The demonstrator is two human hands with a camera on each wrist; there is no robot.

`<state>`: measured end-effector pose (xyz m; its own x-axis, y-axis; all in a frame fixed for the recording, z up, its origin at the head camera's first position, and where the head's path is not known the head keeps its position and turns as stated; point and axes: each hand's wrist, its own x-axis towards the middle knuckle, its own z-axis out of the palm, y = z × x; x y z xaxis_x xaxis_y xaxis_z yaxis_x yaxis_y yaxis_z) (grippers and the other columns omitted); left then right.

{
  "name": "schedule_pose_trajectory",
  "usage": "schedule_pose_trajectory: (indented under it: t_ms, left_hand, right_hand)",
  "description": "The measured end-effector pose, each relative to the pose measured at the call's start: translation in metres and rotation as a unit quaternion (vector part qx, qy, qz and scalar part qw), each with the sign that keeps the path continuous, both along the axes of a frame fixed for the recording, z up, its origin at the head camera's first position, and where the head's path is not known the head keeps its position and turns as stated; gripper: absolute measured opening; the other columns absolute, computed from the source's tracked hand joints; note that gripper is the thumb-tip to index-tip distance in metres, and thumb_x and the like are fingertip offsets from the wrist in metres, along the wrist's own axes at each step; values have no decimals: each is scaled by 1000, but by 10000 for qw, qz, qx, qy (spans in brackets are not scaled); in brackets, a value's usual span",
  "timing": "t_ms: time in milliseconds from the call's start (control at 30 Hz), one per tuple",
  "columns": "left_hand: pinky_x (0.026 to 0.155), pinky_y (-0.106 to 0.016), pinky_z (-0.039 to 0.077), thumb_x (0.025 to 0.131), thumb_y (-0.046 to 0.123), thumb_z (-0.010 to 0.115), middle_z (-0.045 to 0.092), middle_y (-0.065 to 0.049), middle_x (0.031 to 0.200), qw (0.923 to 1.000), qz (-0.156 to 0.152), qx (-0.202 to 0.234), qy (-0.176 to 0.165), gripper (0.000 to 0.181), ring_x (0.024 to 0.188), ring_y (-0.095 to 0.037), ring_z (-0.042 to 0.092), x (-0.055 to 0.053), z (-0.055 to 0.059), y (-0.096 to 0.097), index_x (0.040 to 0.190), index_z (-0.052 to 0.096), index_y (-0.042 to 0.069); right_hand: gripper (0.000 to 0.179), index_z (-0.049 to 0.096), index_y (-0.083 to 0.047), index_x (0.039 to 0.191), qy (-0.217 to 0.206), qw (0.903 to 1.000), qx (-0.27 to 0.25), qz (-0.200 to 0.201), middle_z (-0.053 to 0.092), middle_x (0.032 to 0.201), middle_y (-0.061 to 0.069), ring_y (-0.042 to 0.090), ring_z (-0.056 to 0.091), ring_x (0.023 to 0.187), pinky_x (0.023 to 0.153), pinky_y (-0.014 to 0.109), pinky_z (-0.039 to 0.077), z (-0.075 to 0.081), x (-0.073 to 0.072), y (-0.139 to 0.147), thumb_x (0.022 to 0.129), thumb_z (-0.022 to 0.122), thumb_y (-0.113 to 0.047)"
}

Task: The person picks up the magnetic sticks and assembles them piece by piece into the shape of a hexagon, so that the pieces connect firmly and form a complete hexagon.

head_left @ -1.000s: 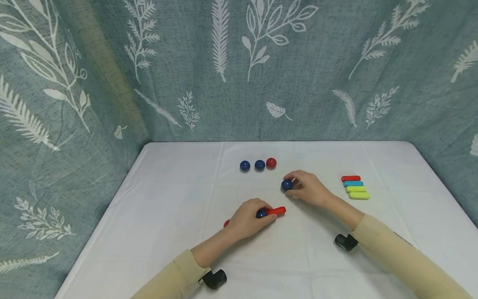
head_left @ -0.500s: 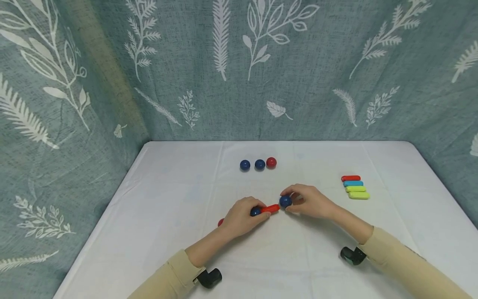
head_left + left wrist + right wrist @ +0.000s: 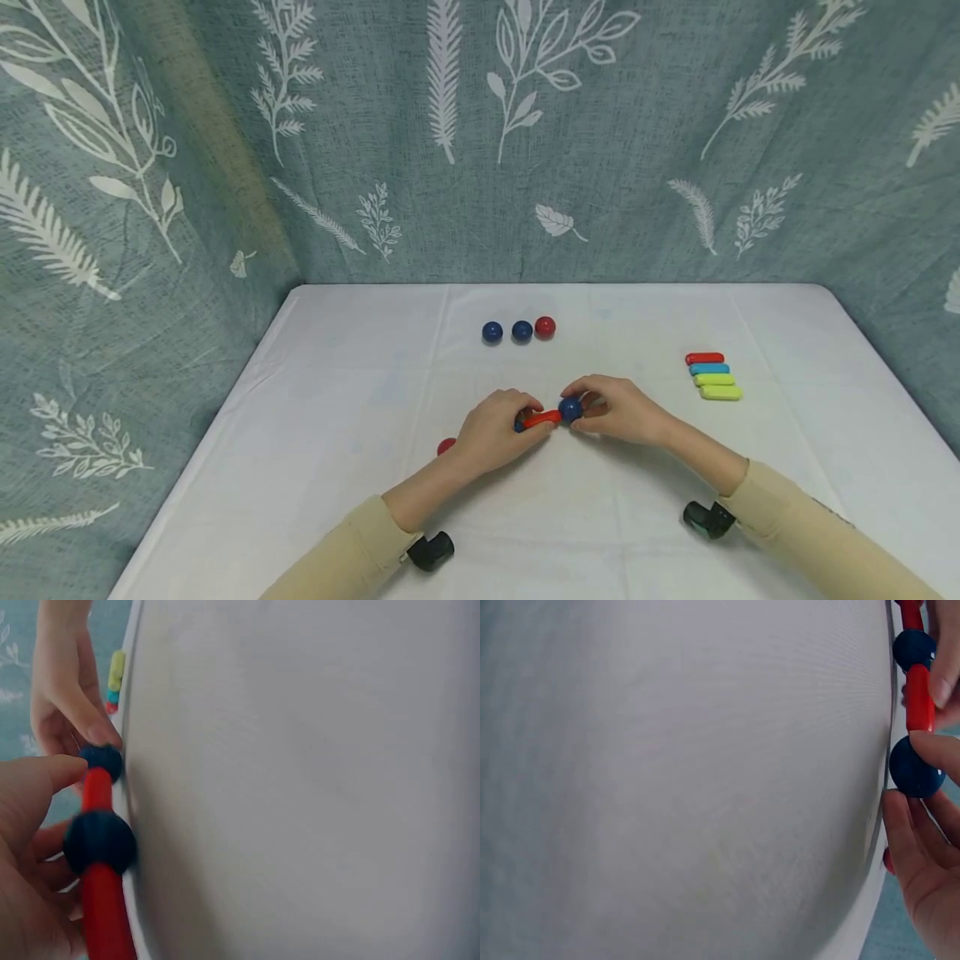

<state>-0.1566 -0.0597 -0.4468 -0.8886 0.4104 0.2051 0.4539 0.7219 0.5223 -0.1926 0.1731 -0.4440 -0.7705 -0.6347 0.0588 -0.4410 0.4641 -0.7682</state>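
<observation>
My left hand point(image 3: 495, 427) grips a red rod point(image 3: 542, 418) between thumb and fingers. In the left wrist view, that rod point(image 3: 97, 789), a blue ball point(image 3: 100, 841) and a second red rod point(image 3: 109, 915) form one line. A red ball point(image 3: 446, 447) peeks out behind the left wrist. My right hand point(image 3: 622, 408) pinches another blue ball point(image 3: 570, 408) with thumb and fingertips. This ball point(image 3: 915, 769) sits right at the free end of the gripped rod point(image 3: 919, 697) in the right wrist view. The left palm and fingers hide part of the line in the head view.
Two blue balls point(image 3: 492, 332) and a red ball point(image 3: 545, 327) lie in a row toward the back of the white table point(image 3: 360, 375). At the right, a red rod point(image 3: 705, 358), a blue rod point(image 3: 709, 369) and two yellow-green rods point(image 3: 720, 392) lie side by side.
My right hand has brought its blue ball nearer to me and slightly left, closing the gap to the rod's end. My left hand shifted left with the rod, then slightly back right.
</observation>
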Motion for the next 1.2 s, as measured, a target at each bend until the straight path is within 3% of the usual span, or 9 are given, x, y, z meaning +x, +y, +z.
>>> schedule_pose_trajectory:
  t_ms: [300,400,467,533,633,800,967,1200]
  left_hand:
    - [61,-22,44,89,42,69,65,1,89,9984,221,-123,-511,38,77,-11,55,-12,1,31,111,69,11]
    - [64,-24,45,90,42,68,66,0,94,9980,252,-108,-571,38,80,-12,56,-13,0,33,112,69,11]
    - [68,-25,47,90,43,68,67,0,98,9978,272,-87,-603,39,83,-12,57,-13,-1,32,113,69,12]
    - [71,-26,48,90,43,68,67,0,101,9976,267,-44,-635,39,86,-12,57,-13,-2,31,114,69,13]
    - [73,-25,48,90,43,68,67,0,104,9976,230,39,-654,39,87,-12,57,-11,-3,28,114,69,12]
    - [72,-24,48,90,42,69,67,0,102,9974,188,129,-683,38,85,-12,56,-9,-5,24,113,69,12]
    - [72,-25,47,89,41,69,67,1,101,9974,187,158,-684,37,85,-12,56,-9,-5,22,113,69,13]
    - [71,-24,47,90,41,68,66,1,98,9975,138,157,-672,37,84,-12,55,-9,-6,21,114,69,13]
  right_hand:
    - [34,63,-3,117,-56,9996,89,-264,66,108,7,19,64,95,80,27,55,2,0,8,85,75,-10]
    - [31,64,-3,116,148,9985,164,-503,66,106,6,20,63,95,81,30,55,6,-3,18,87,73,-9]
    - [28,65,-2,115,522,9951,320,-775,67,107,9,23,63,97,82,35,55,10,-7,30,89,70,-8]
    - [26,65,-1,116,874,9873,574,-1194,66,111,13,29,61,103,86,42,52,14,-11,44,91,68,-8]
    - [29,64,2,118,1169,9675,1178,-1907,60,119,23,40,53,109,87,54,47,21,-19,69,93,64,-13]
    - [43,57,8,124,770,9427,1985,-2570,43,131,35,55,38,117,89,64,39,26,-30,104,94,61,-22]
    - [45,55,12,123,506,9438,2115,-2490,43,129,38,56,39,119,95,64,36,21,-40,117,93,62,-21]
    - [31,62,10,113,769,9547,1956,-2107,57,114,33,46,54,104,87,57,45,19,-43,107,90,65,-9]
